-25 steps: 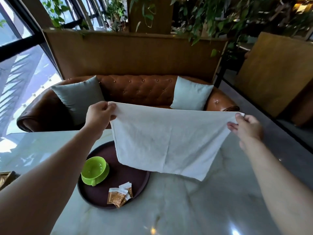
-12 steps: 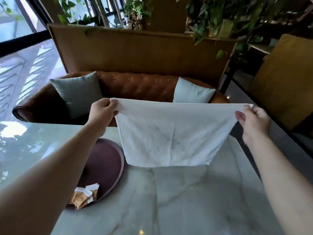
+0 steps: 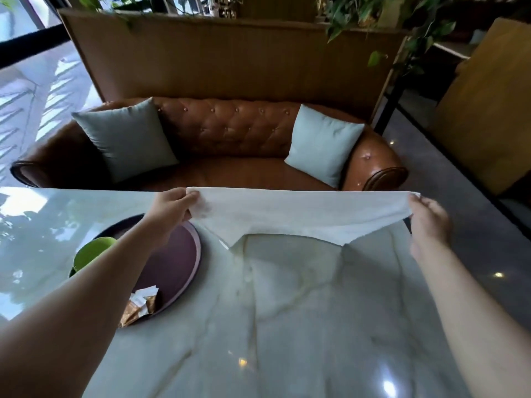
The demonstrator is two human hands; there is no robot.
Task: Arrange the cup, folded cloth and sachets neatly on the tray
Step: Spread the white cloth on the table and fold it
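A white cloth (image 3: 301,216) is stretched wide between my two hands, low over the marble table, its lower part lying on the tabletop. My left hand (image 3: 169,208) pinches its left top corner, and my right hand (image 3: 428,222) pinches the right one. A round dark purple tray (image 3: 178,262) sits to the left, partly under my left forearm. On it stand a green cup (image 3: 92,251), mostly hidden by that arm, and several brown and white sachets (image 3: 140,305) at the tray's near rim.
The glossy marble table (image 3: 287,340) fills the foreground. Behind its far edge stands a brown leather sofa (image 3: 230,130) with two pale blue cushions (image 3: 126,139). A wooden partition (image 3: 230,58) with plants rises behind; floor (image 3: 448,182) lies to the right.
Both hands have lowered the cloth from hanging in the air down to the table, so its lower part now rests on the marble. The view has tilted down.
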